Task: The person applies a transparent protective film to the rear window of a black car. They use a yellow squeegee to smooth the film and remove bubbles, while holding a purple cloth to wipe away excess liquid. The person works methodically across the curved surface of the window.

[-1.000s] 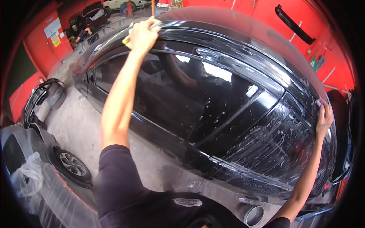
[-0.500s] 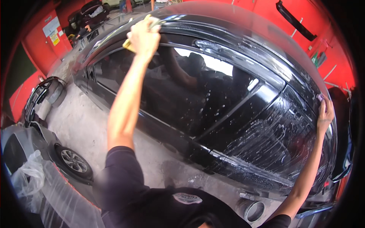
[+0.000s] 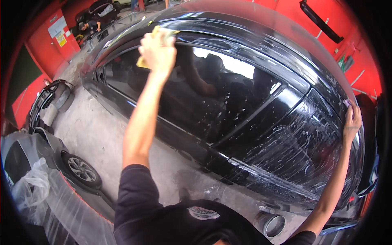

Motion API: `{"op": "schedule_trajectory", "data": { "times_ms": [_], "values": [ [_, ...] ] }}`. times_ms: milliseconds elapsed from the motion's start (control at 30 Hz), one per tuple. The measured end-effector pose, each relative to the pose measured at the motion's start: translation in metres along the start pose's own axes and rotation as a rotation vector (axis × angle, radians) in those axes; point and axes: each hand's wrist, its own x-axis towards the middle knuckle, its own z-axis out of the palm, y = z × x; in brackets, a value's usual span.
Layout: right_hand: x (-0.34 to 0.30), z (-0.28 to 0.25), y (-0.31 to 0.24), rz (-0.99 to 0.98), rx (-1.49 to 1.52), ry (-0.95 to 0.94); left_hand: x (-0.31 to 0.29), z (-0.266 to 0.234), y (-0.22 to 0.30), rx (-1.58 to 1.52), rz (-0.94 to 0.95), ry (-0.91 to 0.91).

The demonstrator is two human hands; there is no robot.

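Note:
A dark car [image 3: 171,102] stands side-on before me, its side window glossy and its rear door and quarter streaked with whitish suds. My left hand [image 3: 158,53] is closed round a yellow cloth [image 3: 143,63], pressed near the top frame of the side window. Part of the cloth is hidden under the palm and the hand is slightly blurred. At the far right, my right hand [image 3: 352,122] pinches a small pale purple piece [image 3: 347,103] against the upper edge of the car body. What that piece is made of I cannot make out.
A grey car part with a wheel [image 3: 83,168] and clear plastic sheeting [image 3: 38,179] lies at the lower left. A round metal container [image 3: 272,226] stands on the floor by my body. Another person [image 3: 90,27] is at the far left, near red walls [image 3: 45,32].
My left hand has slid a little right and down along the window frame with the cloth. The right hand stays nearly in place. The person at far left shows more.

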Motion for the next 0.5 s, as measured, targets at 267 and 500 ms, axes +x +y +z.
{"op": "schedule_trajectory", "data": {
  "times_ms": [267,500],
  "values": [
    [-0.001,-0.012,0.021,-0.038,-0.017,0.008,-0.022,0.002,0.100,-0.248,0.321,0.005],
    [0.002,0.001,-0.002,-0.028,0.013,0.022,0.005,-0.008,0.040,0.070,-0.105,0.008]
  ]
}}
